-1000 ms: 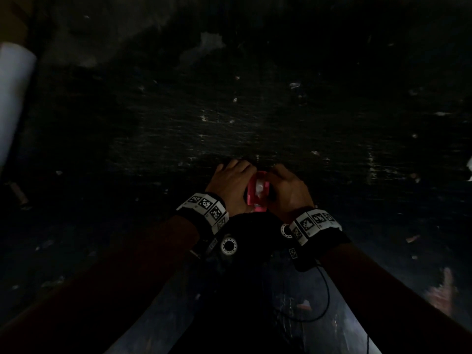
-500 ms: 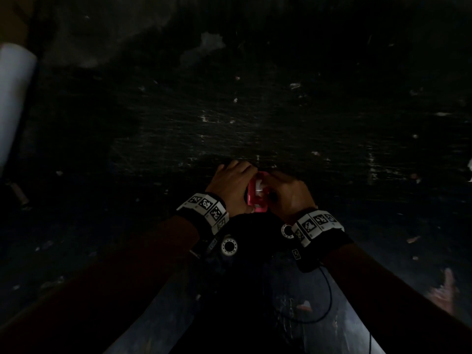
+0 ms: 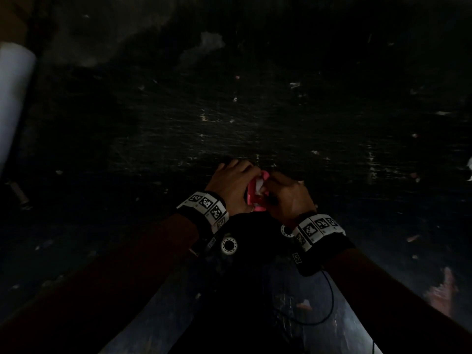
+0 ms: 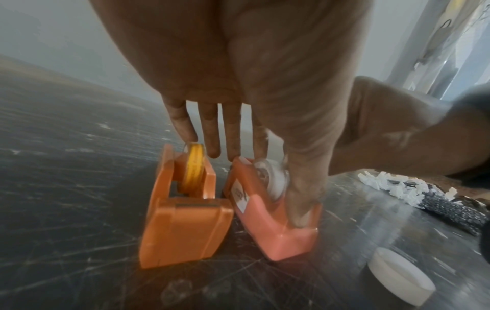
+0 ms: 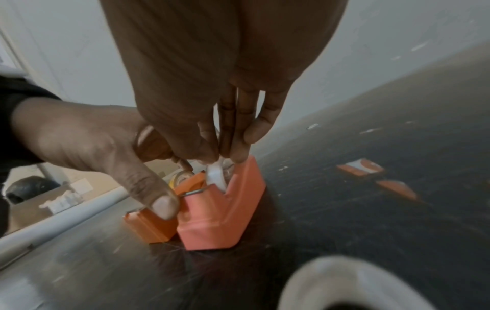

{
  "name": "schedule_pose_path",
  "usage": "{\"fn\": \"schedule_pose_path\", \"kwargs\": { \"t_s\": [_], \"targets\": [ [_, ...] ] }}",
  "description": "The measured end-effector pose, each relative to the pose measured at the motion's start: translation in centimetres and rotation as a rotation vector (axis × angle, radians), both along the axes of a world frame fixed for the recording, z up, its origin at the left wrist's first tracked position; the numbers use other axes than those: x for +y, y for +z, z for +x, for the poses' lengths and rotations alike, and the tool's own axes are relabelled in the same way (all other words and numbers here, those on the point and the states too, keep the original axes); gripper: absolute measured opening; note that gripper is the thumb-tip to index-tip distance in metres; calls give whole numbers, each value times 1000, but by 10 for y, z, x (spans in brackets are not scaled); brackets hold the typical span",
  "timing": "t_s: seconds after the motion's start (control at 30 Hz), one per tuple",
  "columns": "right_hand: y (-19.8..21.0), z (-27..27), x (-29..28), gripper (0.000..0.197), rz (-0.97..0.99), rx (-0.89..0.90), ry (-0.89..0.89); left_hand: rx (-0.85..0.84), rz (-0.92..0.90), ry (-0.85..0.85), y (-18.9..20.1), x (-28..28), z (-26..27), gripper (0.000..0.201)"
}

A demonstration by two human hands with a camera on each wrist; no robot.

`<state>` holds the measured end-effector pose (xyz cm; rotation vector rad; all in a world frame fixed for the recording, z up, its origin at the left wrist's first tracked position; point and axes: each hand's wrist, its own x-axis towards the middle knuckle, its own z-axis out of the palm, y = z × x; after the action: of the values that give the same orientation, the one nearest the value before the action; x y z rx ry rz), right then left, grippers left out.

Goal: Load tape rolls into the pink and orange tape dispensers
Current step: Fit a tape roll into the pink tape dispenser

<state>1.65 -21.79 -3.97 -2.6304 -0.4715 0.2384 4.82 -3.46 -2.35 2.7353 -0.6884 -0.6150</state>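
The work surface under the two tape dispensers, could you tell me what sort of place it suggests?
Probably a craft or workshop bench: the dark tabletop is scored with cut marks, paper scraps lie on it, and a white roll of material sits at its left edge.

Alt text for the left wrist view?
A left hand steadies a pink tape dispenser holding a clear tape roll on a scratched dark table. An orange dispenser with yellow tape stands touching beside it.

Two dispensers side by side
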Motion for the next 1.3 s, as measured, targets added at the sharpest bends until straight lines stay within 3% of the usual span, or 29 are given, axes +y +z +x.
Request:
{"fn": "schedule_pose_path", "kwargs": {
  "t_s": [0.33,0.47,0.6,0.8,0.97,1.07,1.17,1.3],
  "targets": [
    [8,-22,0,9,7,-32,-47,-24,5,1,-1,0,-2,88],
    [1,-30,-2,18,25,23,-14,-35,28,-8,-1,0,-2,91],
    [-1,-41,0,16,29,-2,-11,-36,38,-12,-1,1,-2,93],
    [-10,-54,3,29,-12,-44,-62,-15,52,-19,0,0,-1,95],
    [-12,-67,9,22,-58,-34,-67,-11,48,-20,-1,0,0,94],
    [-18,-72,9,30,2,29,-182,-7,59,-25,-2,0,0,95],
    [-16,-65,7,24,68,75,-345,-8,74,-24,-2,0,0,96],
    [-14,-48,8,24,114,94,-358,-5,72,-27,-1,0,1,96]
  ]
}}
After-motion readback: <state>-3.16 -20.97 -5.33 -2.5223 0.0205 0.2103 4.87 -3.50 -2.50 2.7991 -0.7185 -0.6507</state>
